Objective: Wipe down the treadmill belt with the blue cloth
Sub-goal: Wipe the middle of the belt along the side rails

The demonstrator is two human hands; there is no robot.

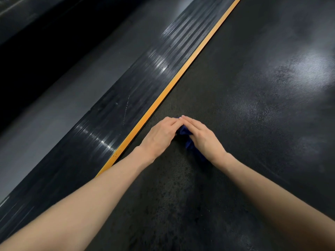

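Dimpled black belt (244,115); left hand (160,134), right hand (200,135) flat, pressing crumpled blue cloth (183,132)

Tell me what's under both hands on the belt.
A bunched blue cloth shows between the left hand and right hand, lying on the treadmill belt. Most of it is covered.

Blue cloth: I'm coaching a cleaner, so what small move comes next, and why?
Probably push the blue cloth forward and rightward along the belt: left hand and right hand press it bunched near the orange strip, and pale haze shows there.
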